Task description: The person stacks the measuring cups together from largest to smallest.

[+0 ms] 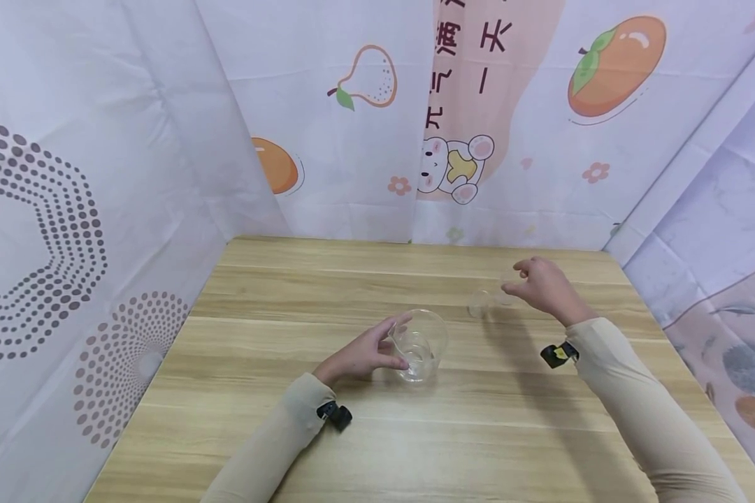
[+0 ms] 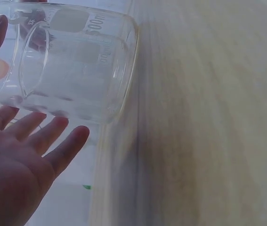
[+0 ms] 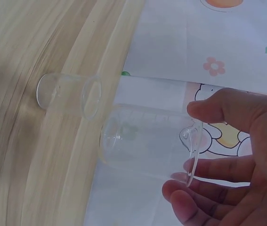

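Note:
My left hand (image 1: 360, 353) holds the side of a large clear glass beaker (image 1: 436, 339), thumb on the near side and fingers round the far side. Inside it sits a smaller glass beaker (image 2: 67, 68); printed volume marks show on both walls in the left wrist view. Farther right, my right hand (image 1: 544, 286) pinches a small spouted glass beaker (image 3: 147, 141) near its rim, between thumb and fingers. Beside that one, another small clear glass vessel (image 3: 62, 92) stands on the wooden table, its mouth facing up.
The wood-grain table (image 1: 277, 300) ends at the back against a printed curtain (image 1: 352, 154). More curtains hang along the left and right sides. Black wrist cameras are strapped over both sleeves (image 1: 642, 405).

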Available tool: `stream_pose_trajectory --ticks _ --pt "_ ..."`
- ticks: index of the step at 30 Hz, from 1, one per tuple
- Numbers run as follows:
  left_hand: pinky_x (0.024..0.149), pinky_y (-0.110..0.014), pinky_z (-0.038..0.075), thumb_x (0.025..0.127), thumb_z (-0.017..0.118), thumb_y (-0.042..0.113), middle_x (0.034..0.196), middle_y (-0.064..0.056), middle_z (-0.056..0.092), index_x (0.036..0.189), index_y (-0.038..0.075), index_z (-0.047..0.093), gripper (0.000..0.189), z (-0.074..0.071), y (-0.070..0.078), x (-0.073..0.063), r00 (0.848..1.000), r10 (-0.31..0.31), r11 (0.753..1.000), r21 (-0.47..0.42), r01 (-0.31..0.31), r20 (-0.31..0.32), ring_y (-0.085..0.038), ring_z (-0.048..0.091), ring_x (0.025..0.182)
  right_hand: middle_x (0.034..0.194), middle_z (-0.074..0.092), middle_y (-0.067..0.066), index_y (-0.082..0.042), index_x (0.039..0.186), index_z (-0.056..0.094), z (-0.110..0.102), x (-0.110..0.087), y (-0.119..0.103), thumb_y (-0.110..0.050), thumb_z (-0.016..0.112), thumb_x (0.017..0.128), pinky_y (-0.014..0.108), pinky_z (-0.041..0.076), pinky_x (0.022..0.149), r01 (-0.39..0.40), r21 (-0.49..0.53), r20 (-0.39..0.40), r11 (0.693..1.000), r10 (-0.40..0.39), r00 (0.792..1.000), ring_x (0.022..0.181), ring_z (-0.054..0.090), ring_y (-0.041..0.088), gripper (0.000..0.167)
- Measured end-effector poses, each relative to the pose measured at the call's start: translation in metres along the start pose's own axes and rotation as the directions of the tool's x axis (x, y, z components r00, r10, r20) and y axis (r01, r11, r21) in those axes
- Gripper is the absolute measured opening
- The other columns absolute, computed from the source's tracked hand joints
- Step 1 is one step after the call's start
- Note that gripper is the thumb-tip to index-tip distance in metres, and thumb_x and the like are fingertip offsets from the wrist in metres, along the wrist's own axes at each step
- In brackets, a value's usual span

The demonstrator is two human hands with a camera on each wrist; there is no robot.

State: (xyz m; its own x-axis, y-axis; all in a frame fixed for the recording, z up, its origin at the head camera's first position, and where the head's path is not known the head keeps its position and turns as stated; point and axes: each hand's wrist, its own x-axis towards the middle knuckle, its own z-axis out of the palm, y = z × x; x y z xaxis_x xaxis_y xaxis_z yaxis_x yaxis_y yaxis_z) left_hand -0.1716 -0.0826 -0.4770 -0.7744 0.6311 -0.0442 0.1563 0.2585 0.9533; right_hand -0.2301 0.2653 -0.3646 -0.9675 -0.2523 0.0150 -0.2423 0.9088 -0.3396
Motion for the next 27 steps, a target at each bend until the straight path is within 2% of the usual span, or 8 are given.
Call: stream_pose_trajectory --ticks 4,8,21,27 --pt "0.118 -0.045 0.032 0.084 0.077 0.020 0.160 -0.004 0.029 0.155 0.026 0.023 0.089 0.000 -0.001 0.001 0.999 0.026 0.999 -0.021 -0.026 0.019 -0.022 0.028 0.148 0.110 0.062 0.035 0.016 0.122 0.057 -0.001 0.000 -0.004 -0.027 0.065 0.088 0.057 0.050 0.086 0.006 -0.007 0.000 1.000 -0.006 1.000 0.099 0.061 0.044 0.055" --pt "0.119 -0.044 0.032 0.083 0.077 0.018 0.159 -0.006 0.031 0.155 0.023 0.024 0.089 0.000 -0.002 0.002 0.999 0.031 0.999 -0.035 -0.030 0.020 -0.021 0.029 0.147 0.108 0.063 0.034 0.015 0.122 0.058 -0.003 0.000 -0.009 -0.027 0.066 0.088 0.056 0.051 0.084 0.011 -0.013 -0.002 1.000 -0.011 1.000 0.097 0.061 0.043 0.055" --pt "0.118 -0.044 0.033 0.083 0.077 0.018 0.159 -0.004 0.032 0.154 0.027 0.024 0.089 0.000 0.000 0.001 0.999 0.029 0.999 -0.018 -0.029 0.014 -0.019 0.029 0.147 0.109 0.062 0.033 0.014 0.123 0.058 -0.007 -0.001 -0.018 -0.027 0.066 0.088 0.056 0.051 0.084 0.017 -0.015 -0.007 1.000 -0.017 1.000 0.098 0.061 0.043 0.054" --pt "0.118 -0.044 0.033 0.083 0.077 0.017 0.159 -0.004 0.032 0.154 0.029 0.025 0.089 0.000 -0.001 0.000 1.000 0.022 1.000 -0.017 -0.022 0.010 -0.019 0.029 0.147 0.108 0.063 0.032 0.013 0.122 0.059 -0.009 -0.001 -0.022 -0.028 0.067 0.088 0.055 0.051 0.083 0.044 -0.027 -0.012 0.999 -0.044 0.999 0.095 0.062 0.041 0.054"
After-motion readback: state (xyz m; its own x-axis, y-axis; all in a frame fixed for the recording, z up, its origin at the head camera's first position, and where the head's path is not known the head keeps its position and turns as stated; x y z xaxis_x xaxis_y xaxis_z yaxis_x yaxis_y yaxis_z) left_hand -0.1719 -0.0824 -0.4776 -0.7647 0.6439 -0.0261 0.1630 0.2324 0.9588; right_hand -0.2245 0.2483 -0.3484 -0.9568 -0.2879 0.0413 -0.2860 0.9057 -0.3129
